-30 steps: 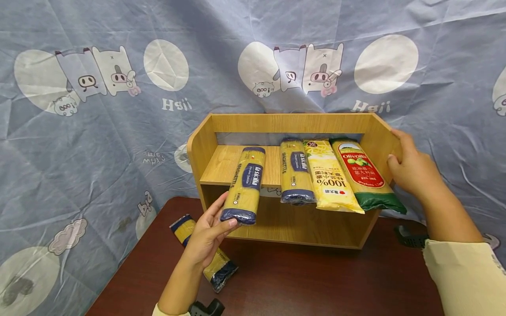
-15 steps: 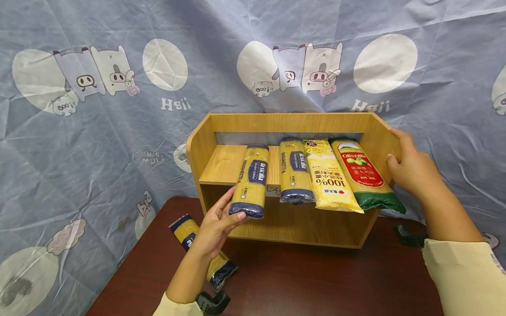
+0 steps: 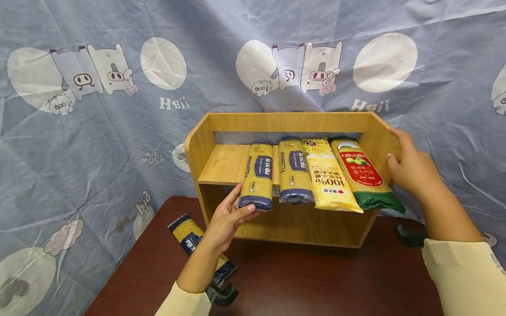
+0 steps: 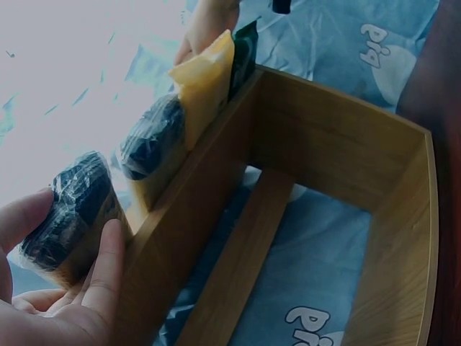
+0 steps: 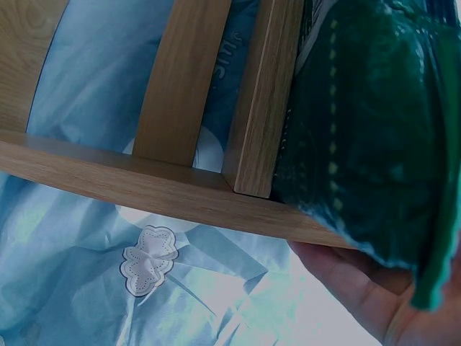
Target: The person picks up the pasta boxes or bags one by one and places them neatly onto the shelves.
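My left hand [image 3: 227,221] holds a spaghetti pack [image 3: 257,173] by its near blue end, thumb on top. The pack lies over the upper board of a wooden shelf [image 3: 290,122], its near end past the front edge. In the left wrist view, the pack's crinkled dark end [image 4: 72,209] sits between thumb and fingers. To its right lie a matching spaghetti pack [image 3: 295,171], a yellow pasta bag [image 3: 330,175] and a green-ended Olivoilà bag [image 3: 361,169]. My right hand [image 3: 413,169] grips the shelf's right side panel [image 3: 377,140]; the green bag partly hides it in the right wrist view.
Another blue-ended spaghetti pack [image 3: 187,232] lies on the dark red table [image 3: 300,281], left of the shelf and partly behind my left forearm. Below the upper board is a lower compartment [image 3: 304,224]. A printed blue cloth [image 3: 213,52] hangs behind.
My left hand has carried the spaghetti pack rightward and slightly farther back, closer to the matching pack. The right hand stays on the side panel.
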`<state>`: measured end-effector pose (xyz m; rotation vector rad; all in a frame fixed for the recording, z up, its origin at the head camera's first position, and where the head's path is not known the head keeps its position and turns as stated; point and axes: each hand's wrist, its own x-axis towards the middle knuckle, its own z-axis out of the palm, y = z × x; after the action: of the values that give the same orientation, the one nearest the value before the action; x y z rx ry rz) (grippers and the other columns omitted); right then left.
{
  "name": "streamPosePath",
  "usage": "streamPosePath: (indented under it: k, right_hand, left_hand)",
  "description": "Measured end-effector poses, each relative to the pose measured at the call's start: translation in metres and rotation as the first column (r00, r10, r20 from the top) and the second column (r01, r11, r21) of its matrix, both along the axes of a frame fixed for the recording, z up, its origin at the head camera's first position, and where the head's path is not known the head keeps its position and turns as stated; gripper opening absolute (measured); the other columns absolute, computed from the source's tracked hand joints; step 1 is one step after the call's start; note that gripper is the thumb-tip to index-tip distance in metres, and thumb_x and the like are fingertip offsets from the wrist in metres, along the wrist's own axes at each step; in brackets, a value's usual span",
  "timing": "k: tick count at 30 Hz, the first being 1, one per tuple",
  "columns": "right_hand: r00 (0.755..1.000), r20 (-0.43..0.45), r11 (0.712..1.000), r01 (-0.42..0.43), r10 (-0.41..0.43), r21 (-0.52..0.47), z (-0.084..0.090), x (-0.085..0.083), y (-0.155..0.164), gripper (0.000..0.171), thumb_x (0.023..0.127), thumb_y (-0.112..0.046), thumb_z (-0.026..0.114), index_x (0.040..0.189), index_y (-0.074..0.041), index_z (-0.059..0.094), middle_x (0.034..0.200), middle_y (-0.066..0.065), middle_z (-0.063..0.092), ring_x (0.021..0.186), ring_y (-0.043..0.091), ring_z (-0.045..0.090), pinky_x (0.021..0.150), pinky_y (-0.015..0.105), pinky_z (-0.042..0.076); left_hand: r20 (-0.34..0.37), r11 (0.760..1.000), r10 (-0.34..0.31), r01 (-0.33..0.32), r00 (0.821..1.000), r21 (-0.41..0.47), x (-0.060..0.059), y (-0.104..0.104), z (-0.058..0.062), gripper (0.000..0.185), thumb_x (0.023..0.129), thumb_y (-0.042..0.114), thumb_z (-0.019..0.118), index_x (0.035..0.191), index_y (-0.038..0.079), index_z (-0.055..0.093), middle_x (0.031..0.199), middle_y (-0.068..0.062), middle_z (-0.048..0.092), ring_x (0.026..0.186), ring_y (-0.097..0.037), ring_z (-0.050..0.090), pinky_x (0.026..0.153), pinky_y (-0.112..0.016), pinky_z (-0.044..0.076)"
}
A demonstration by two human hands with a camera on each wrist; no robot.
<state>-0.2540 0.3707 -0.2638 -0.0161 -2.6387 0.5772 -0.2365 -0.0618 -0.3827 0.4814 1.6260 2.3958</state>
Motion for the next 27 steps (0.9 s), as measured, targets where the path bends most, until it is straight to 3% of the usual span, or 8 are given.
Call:
streamPosePath:
  k: [11,27]
  right_hand:
    - [1.0,-0.005,1.0,0.003,-0.003,0.0,0.0,0.001,0.0,0.068,0.101,-0.02,0.042,0.162,-0.016,0.013,0.109,0.047,0.052,0.089,0.058,0.053,0.071,0.066,0.041]
    - [1.0,-0.002,1.0,0.003,-0.003,0.0,0.0,0.001,-0.001,0.068,0.101,-0.019,0.042,0.162,-0.017,0.012,0.113,0.048,0.051,0.092,0.061,0.053,0.072,0.067,0.041]
  left_hand:
    - [0.009,1.0,0.001,-0.001,1.0,0.002,-0.011,0.014,0.002,0.079,0.096,0.007,0.067,0.16,0.029,0.027,0.136,-0.013,0.059,0.111,-0.016,0.069,0.098,-0.037,0.057]
    - [0.011,1.0,0.012,-0.012,1.0,-0.008,-0.021,0.024,0.003,0.08,0.097,0.005,0.065,0.161,0.026,0.023,0.136,-0.015,0.063,0.106,-0.014,0.071,0.09,-0.034,0.06]
